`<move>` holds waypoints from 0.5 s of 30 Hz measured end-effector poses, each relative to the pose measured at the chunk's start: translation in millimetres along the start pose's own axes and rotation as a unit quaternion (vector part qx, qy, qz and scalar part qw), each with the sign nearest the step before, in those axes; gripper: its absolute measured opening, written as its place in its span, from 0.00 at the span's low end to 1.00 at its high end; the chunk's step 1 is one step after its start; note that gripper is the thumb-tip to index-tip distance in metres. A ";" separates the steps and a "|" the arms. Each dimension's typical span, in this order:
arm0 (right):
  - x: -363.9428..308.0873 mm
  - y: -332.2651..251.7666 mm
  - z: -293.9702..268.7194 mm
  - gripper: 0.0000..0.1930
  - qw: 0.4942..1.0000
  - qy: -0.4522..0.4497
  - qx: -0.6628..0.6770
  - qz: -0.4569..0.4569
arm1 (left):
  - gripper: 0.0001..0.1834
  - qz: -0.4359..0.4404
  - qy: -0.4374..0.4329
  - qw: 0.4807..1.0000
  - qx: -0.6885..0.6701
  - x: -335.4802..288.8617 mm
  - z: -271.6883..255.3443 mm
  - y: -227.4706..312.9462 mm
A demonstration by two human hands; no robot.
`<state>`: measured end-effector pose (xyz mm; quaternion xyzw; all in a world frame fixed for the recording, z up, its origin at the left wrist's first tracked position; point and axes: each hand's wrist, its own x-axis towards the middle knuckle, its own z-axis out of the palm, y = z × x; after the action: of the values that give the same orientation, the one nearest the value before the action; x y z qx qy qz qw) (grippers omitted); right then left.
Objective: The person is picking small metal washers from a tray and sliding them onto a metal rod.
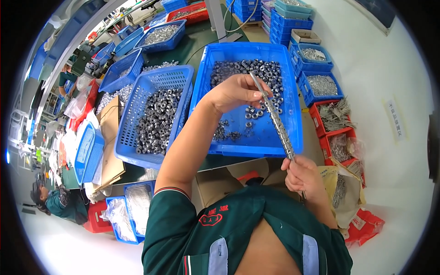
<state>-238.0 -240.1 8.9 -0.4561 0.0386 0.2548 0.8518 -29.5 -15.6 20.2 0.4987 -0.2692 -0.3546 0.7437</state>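
A long metal rod (278, 123) with many small shiny metal rings strung along it slants across the near right part of a blue tub (224, 150). Near its bare upper end, the thumb and fingers of my left hand (236, 94) close on it. Whether a loose ring is also in those fingers cannot be made out. Lower down, by the tub's near right corner, my right hand (302, 176) is wrapped round the rod's other end. Dark and shiny metal rings (270, 68) are heaped at the tub's far side, with smaller parts (222, 133) scattered at its near left.
A perforated blue basket (121, 142) full of metal rings (158, 119) stands left of the tub. Beyond it are more blue bins (167, 43) and flattened cardboard (110, 133). Red bins (321, 120) and blue crates line the right wall. A co-worker (64, 201) is at far left.
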 end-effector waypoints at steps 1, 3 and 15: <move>1.6 0.5 1.5 0.09 1.000 0.007 -0.010 -0.009 | 0.16 -0.002 0.000 1.000 -0.002 0.7 2.0 -1.1; 3.0 0.7 2.2 0.09 1.000 0.013 -0.020 -0.016 | 0.16 -0.014 -0.011 1.000 0.026 1.3 2.7 -1.4; 2.5 16.4 -18.4 0.10 0.995 0.078 -0.063 -0.021 | 0.12 -0.077 0.116 0.748 0.649 8.5 -43.4 -30.9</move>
<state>-240.5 -246.3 -14.9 -0.5277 0.0789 0.2022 0.8212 0.3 -6.2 -23.7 0.9176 -0.3062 -0.0902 0.2369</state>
